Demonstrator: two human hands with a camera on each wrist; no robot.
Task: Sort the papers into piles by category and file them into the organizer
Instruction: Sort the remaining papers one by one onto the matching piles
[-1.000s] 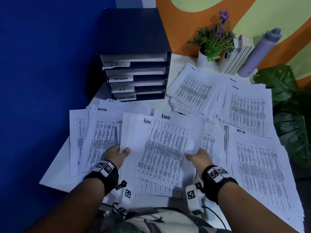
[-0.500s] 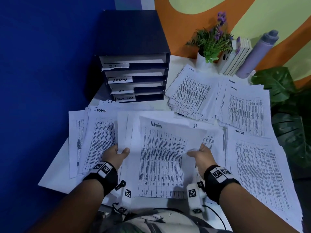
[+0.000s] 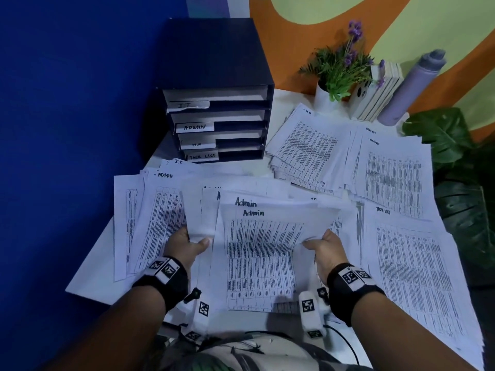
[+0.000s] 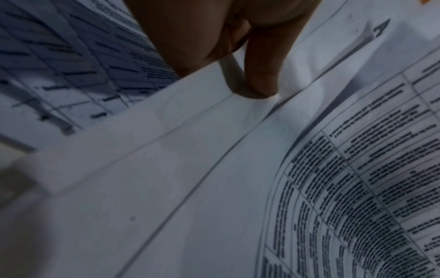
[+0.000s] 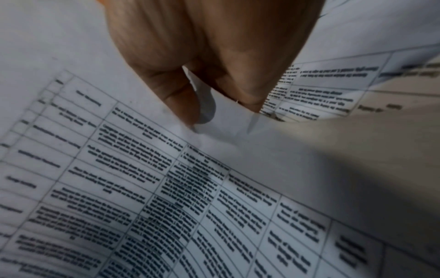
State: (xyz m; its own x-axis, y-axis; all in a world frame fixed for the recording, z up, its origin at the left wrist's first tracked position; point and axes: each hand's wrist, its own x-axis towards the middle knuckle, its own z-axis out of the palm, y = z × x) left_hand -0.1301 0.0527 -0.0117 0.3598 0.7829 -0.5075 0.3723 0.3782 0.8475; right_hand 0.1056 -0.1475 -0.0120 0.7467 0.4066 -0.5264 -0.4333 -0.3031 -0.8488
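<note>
Running lengthwise away from the person, Admin papers (image 3: 258, 253) face up.

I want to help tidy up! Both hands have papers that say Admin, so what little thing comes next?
Probably square up the white Admin sheets, since their edges sit staggered between the left hand and right hand. Then they should fit the dark organizer's ADMIN slot.

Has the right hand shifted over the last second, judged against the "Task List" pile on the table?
Yes. The right hand, pinching the Admin sheets, has crept away from the person and slightly right, closer to the Task List pile.
</note>
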